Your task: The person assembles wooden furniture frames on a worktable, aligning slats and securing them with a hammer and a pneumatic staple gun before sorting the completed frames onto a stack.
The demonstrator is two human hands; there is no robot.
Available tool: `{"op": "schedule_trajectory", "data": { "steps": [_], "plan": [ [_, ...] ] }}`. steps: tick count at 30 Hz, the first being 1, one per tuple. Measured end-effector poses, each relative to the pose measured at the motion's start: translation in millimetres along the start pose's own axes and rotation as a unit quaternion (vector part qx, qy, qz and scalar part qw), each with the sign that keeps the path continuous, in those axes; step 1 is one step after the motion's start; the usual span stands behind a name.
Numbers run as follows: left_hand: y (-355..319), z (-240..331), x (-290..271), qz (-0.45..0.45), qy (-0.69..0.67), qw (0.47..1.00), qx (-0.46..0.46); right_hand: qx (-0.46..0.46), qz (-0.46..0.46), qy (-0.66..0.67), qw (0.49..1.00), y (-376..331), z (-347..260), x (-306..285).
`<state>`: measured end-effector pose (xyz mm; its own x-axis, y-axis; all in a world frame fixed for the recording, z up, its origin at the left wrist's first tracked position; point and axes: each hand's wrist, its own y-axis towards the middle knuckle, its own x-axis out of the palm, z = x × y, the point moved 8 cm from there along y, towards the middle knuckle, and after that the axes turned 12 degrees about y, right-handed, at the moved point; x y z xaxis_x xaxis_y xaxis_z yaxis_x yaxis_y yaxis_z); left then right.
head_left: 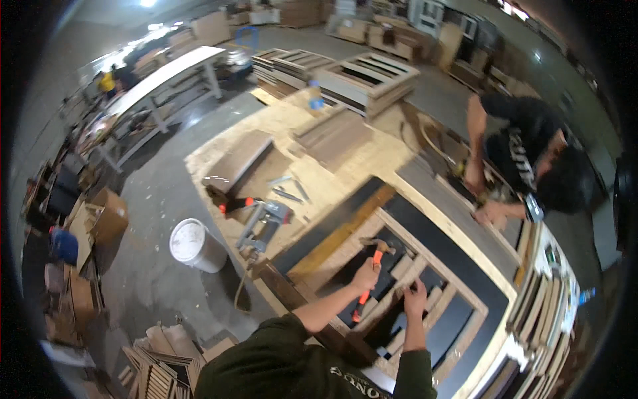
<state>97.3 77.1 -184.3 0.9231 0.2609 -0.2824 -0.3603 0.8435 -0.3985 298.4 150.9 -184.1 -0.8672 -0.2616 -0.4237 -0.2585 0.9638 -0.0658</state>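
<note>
My left hand (pixel 365 274) is wrapped round the handle of a claw hammer (pixel 363 302). The hammer has an orange and black handle, and its metal head points away from me. To its right, my right hand (pixel 415 296) hovers low over a light wooden frame (pixel 468 299), its fingers curled into a pinch. Whatever is between those fingertips is too small to make out. Several short wooden slats (pixel 442 302) cross inside the frame. Beneath the frame lies a black panel (pixel 432 229), edged on the far left by a brown strip (pixel 372 211).
A nail gun (pixel 269 223) and loose metal strips (pixel 289 193) lie on the plywood table (pixel 229 143), near a bottle (pixel 315 100). A white bucket (pixel 193 243) stands on the floor at left. Across the table at right, a co-worker (pixel 525 146) bends over a grey board (pixel 458 199).
</note>
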Motion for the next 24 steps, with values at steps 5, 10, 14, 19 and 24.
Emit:
{"op": "schedule_trajectory", "data": {
  "steps": [5, 10, 14, 19, 24],
  "plan": [
    [14.7, -13.5, -22.7, -0.035, 0.062, 0.994, 0.081, -0.024, -0.007, -0.002, 1.0, 4.3, -30.5, 22.6],
    [-8.6, -5.1, -5.0, -0.003, -0.026, 0.999, -0.046, 0.034, 0.042, 0.041, 0.998, 2.8, -14.9, 10.3],
    [-5.3, 4.7, -5.6, -0.074, -0.024, 0.996, -0.034, 0.032, 0.042, 0.032, 0.998, -2.1, -14.2, 1.9],
    [-14.5, -2.2, 4.4, -0.012, 0.045, 0.999, -0.026, 0.002, 0.029, 0.01, 1.0, -4.1, -14.2, 4.5],
    [-6.7, 0.1, -9.3, -0.012, -0.039, 0.999, -0.028, 0.024, 0.033, 0.042, 0.998, -5.8, -21.9, 2.0]
  ]
}}
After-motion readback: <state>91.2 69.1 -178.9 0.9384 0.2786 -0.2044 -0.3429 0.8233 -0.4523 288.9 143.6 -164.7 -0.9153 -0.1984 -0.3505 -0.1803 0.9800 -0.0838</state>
